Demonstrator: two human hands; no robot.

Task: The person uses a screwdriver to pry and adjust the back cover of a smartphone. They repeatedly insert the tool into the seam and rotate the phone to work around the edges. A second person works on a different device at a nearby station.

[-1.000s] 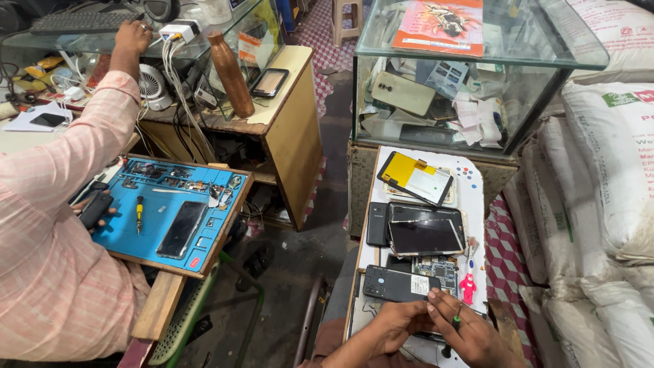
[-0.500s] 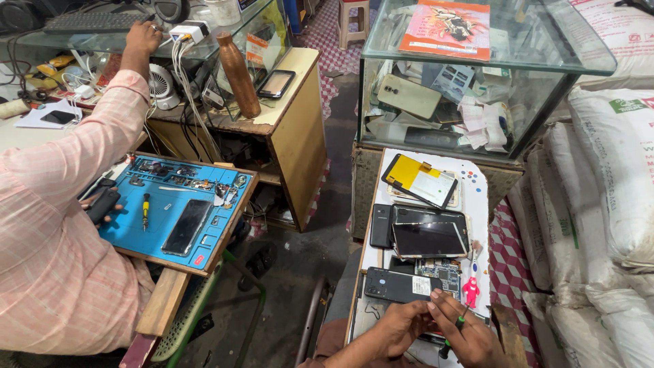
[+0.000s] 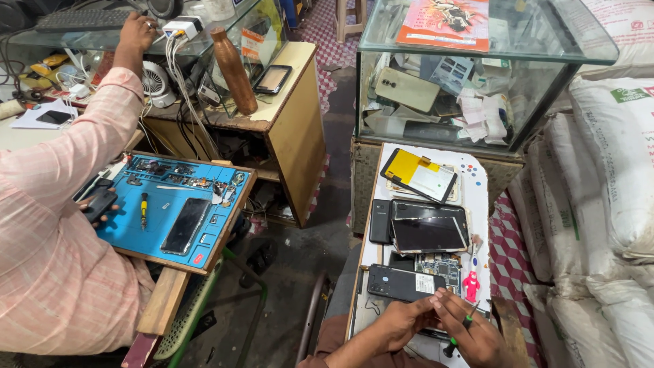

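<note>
A person in a pink striped long-sleeved shirt [image 3: 54, 252] is sitting at the left, one arm reaching up to a glass counter, a co-worker apart from the camera wearer. White woven sacks [image 3: 606, 177] are lying stacked along the right edge. A glass display case [image 3: 470, 82] is standing at the top centre, holding loose phones and papers, with a red-and-orange magazine [image 3: 443, 24] resting on its top. A wooden side cabinet [image 3: 293, 129] is bearing a brown cylindrical bottle [image 3: 234, 71]. A blue rectangular repair mat [image 3: 170, 211] is lying on a wooden board before the co-worker, carrying a dark phone and a yellow-handled screwdriver [image 3: 144, 208]. A narrow white work board [image 3: 477, 184] is running from the display case toward the wearer, with a yellow-backed phone screen [image 3: 419, 176] at its far end and a black tablet with glossy screen [image 3: 428, 228] in the middle. A black phone back cover [image 3: 402, 283] is lying just beyond the hands, beside a green circuit board [image 3: 439, 264]. The left hand [image 3: 398, 324] is curling its fingers against a dark device at the board's near end; what it grips is largely hidden. The right hand [image 3: 473, 327] is pinching a small green-handled screwdriver [image 3: 460, 335], touching the left hand's fingertips. A small pink tool [image 3: 470, 281] is standing just beyond the right hand.
</note>
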